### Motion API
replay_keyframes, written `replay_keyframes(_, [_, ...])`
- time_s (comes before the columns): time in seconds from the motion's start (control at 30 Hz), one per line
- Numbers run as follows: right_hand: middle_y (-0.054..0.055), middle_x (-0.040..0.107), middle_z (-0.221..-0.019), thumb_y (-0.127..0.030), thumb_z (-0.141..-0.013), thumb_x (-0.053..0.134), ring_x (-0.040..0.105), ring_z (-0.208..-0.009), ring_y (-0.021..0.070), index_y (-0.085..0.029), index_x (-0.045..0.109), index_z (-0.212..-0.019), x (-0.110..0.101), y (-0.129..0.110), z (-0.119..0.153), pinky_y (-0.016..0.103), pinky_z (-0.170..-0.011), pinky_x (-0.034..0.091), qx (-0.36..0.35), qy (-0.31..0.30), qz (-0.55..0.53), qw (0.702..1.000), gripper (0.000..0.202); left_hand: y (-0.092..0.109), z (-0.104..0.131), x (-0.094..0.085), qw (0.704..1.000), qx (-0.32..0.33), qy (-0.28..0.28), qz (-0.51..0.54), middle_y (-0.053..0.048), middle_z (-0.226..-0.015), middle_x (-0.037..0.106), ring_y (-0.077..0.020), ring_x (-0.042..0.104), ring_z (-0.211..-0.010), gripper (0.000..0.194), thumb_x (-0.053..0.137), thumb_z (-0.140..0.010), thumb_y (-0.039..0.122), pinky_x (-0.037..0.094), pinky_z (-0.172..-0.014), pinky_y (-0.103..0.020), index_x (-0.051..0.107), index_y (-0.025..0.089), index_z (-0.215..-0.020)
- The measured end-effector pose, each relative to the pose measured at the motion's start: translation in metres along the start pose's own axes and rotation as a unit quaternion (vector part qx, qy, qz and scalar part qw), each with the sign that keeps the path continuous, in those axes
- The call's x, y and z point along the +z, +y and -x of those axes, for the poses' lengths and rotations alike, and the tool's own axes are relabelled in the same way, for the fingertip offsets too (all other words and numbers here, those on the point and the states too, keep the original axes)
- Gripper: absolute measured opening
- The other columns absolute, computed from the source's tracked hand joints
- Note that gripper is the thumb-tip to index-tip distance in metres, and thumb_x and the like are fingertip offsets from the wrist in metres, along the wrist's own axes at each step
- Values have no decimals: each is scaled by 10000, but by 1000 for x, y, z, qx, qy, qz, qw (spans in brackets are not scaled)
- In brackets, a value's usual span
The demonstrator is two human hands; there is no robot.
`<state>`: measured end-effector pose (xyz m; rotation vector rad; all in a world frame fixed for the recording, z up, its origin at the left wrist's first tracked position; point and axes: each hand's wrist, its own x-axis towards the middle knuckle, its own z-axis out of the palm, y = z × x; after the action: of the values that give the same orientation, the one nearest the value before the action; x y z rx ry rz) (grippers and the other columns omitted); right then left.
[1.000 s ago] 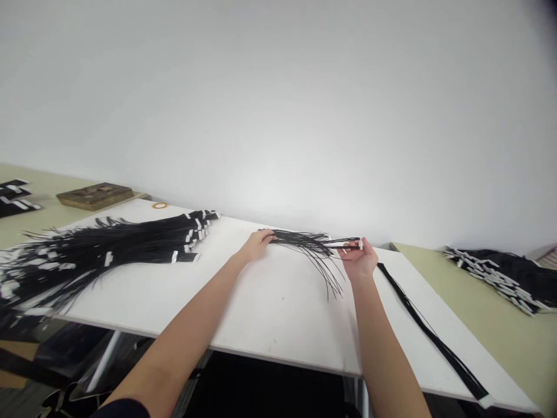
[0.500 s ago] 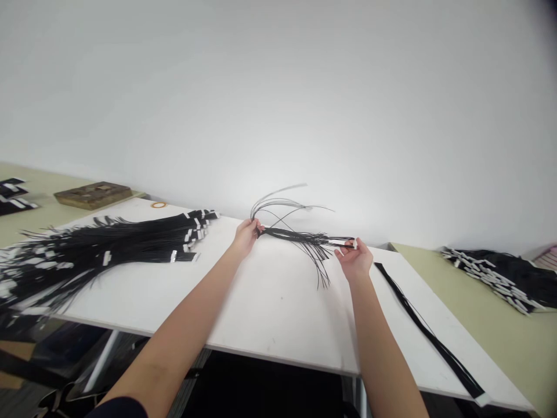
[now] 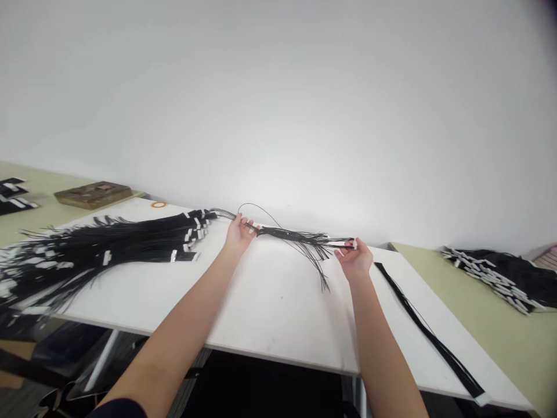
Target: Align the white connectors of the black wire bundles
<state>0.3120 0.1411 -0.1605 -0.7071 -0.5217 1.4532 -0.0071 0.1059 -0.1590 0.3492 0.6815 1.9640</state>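
Observation:
A bundle of thin black wires (image 3: 292,234) stretches between my two hands above the white table. My left hand (image 3: 239,234) is closed round its left part, and some strands run out leftward past the fingers. One strand loops up above the bundle. At the other end, my right hand (image 3: 354,259) grips the bundle between thumb and fingers, palm turned up. Loose wire ends hang down just left of that hand. To its right, a flat black wire strip (image 3: 429,332) with a white end lies on the table.
A big pile of black wire strips with white ends (image 3: 143,241) covers the left of the white table (image 3: 278,316). Behind it are an orange ring (image 3: 159,204) and a brown block (image 3: 93,195). More black strips (image 3: 500,276) lie on the right-hand green table (image 3: 470,302).
My left hand has shifted slightly left. The loose strands that arched up and to the right now mostly lie leftward from it. My right hand has stayed in place.

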Motion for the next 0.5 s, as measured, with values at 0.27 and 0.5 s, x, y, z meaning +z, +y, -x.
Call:
replay_keyframes(0.27, [-64,493,-563,-286,-786,522,458,-435,98,-207,400,-707,1,-1,0,283,-508,480,11,10,3,1000,165,16,1,-1,1000,19,-17,17,103,-472,303,-92,462,-473,196,572,-801,339,474,-734,-336,432,222,-732])
replay_keyframes(0.5, [-65,472,-543,-357,-842,532,470,-432,84,-178,432,-676,-8,1,-8,264,-539,490,22,2,34,999,264,24,0,0,998,46,-40,-18,107,-466,310,-74,427,-446,214,626,-749,370,448,-675,-271,464,230,-761])
